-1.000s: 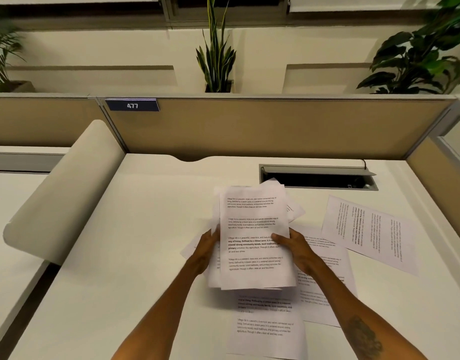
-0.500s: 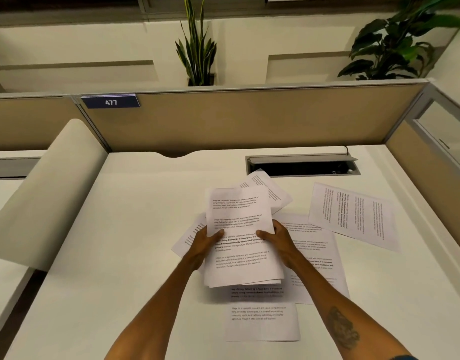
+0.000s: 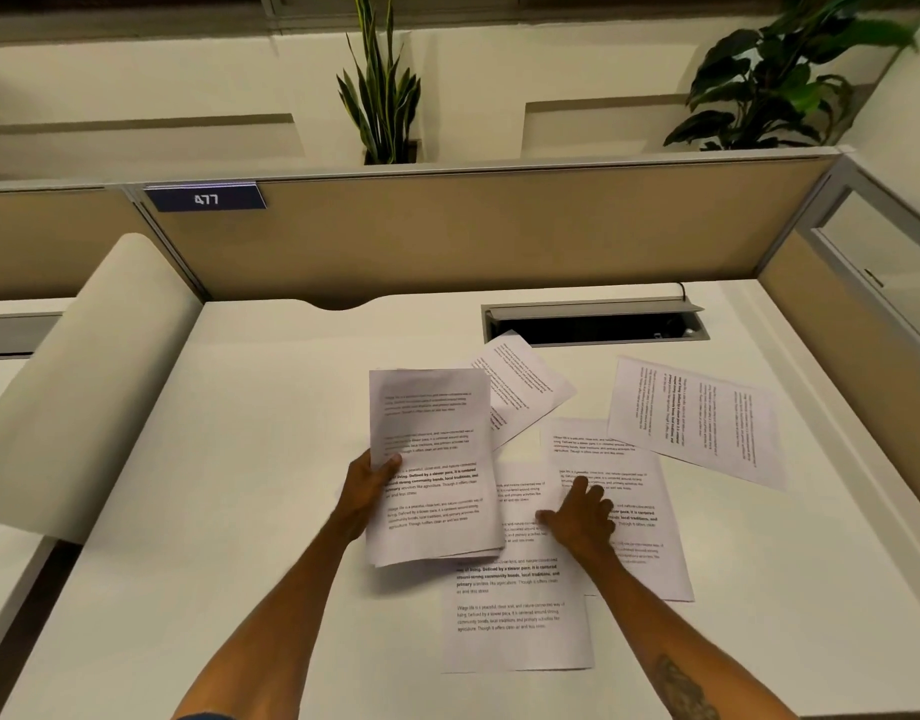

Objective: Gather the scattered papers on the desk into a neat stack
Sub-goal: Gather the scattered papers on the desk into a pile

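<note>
The held stack (image 3: 432,465) hides the left hand's fingers, probably curled beneath it.

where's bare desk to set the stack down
Bare: the left half of the desk, between the rolled divider and the held stack. Crowded: loose sheets right of the stack, under the right hand, out to the far right sheet.

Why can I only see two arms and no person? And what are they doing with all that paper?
The camera sits on the person's head and looks down, so you see only their arms. The left hand holds a bundle of papers just above the white desk. The right hand lies flat, fingers spread, on loose sheets on the desk. Two more sheets lie farther back: a tilted one and one turned sideways on the right.
</note>
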The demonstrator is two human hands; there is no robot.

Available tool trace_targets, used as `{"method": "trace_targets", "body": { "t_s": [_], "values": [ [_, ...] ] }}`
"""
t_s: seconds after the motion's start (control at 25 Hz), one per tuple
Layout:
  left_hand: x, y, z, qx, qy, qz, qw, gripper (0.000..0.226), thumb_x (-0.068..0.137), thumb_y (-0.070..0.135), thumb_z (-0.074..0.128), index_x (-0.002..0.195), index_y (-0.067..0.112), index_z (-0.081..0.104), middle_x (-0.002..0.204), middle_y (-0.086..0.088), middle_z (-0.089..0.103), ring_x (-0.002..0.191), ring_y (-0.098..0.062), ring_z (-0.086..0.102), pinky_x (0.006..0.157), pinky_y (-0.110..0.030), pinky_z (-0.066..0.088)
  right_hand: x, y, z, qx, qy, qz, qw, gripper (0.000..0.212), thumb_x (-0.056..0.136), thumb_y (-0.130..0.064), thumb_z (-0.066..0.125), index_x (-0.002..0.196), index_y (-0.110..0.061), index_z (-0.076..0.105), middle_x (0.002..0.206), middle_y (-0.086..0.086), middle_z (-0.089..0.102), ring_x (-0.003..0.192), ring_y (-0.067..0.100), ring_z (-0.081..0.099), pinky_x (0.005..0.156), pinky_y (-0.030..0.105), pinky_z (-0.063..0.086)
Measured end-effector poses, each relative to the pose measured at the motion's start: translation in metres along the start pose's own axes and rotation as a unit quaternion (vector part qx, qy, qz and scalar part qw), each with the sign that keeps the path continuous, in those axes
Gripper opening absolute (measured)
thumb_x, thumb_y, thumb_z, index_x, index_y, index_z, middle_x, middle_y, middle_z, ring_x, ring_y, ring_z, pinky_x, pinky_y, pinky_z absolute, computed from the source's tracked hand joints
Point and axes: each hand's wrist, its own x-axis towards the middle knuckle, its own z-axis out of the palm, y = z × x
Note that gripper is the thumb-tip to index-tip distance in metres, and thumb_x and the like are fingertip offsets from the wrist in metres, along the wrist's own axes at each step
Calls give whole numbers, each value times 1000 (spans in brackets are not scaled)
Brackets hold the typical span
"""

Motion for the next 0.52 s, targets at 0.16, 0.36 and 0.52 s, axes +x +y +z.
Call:
{"method": "trace_targets", "body": {
  "t_s": [0.16,0.36,0.52],
  "values": [
    [2,-3,-3,-7,13,-12,1000,33,103,10,54,133,-4,55,125,-29,68,100,-42,71,94,-59,57,-10,-5,16,-39,9,9,999,96,83,-32,77,153,-15,13,151,20,28,141,42,31,115,55,33],
    [2,-1,-10,-2,18,-10,1000,34,103,12,55,133,-4,56,125,-29,69,105,-47,71,93,-59,58,-8,-5,17,12,14,21,1000,77,84,-21,75,145,-12,28,137,18,51,128,38,49,109,50,40],
    [3,2,-23,-1,30,4,1000,33,103,13,56,132,-2,58,120,-23,72,89,-30,76,76,-38,66,6,8,1,191,-50,9,980,46,76,-5,83,117,3,62,119,20,70,109,36,66,96,47,55]
  ]
}}
